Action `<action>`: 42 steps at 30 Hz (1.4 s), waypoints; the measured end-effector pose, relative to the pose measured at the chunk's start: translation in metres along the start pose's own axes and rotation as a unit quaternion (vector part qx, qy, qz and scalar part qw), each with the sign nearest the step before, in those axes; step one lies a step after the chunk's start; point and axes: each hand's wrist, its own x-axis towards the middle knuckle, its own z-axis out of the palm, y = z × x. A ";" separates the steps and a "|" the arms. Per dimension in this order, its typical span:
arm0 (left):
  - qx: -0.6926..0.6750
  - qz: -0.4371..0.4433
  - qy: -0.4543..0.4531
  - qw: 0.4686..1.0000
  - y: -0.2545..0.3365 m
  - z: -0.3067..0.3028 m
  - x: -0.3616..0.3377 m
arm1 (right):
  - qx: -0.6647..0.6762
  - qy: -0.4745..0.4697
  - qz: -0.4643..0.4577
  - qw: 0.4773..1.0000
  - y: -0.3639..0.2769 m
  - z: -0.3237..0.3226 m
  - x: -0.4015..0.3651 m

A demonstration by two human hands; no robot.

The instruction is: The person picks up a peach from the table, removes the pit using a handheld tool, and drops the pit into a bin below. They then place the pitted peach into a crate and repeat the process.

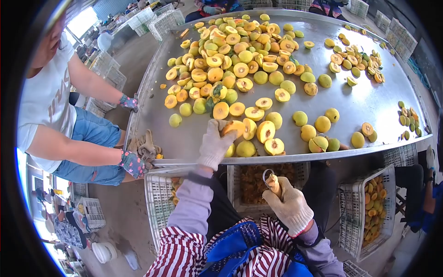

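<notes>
My left hand [214,142], in a pale knitted glove, is over the near edge of the metal table [272,161]. Its fingers are closed on an orange-yellow peach half [235,128]. Beside it lie cut peach halves with their pits showing, such as one peach half [266,131], and a whole peach [246,148]. My right hand [290,205], also gloved, is below the table edge, above my lap. It is closed around the wrapped handle of a pitting tool [268,177] with a metal loop at its tip.
A big heap of peaches [230,51] covers the table's far middle, with smaller groups at right. Below the edge stand a crate of brown scraps [249,184], a white crate [157,203] and a crate of halves [369,212]. A person in flowered gloves [134,162] stands at left.
</notes>
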 end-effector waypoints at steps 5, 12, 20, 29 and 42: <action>-0.447 -0.024 -0.122 0.886 0.041 -0.031 -0.069 | 0.033 -0.014 -0.066 0.997 -0.019 0.006 0.006; -0.710 -0.063 -0.170 0.680 0.074 -0.032 -0.119 | -0.025 -0.025 -0.102 0.994 -0.034 0.009 -0.004; -0.598 0.087 -0.155 0.782 0.069 -0.041 -0.131 | 0.008 -0.011 -0.095 0.995 -0.038 0.004 -0.016; -0.537 0.167 -0.257 0.786 0.075 -0.059 -0.153 | 0.341 -0.085 0.174 0.920 -0.039 -0.014 -0.016; -0.143 0.333 0.025 0.932 0.099 -0.055 -0.148 | 0.487 -0.068 0.140 0.859 -0.003 0.014 -0.012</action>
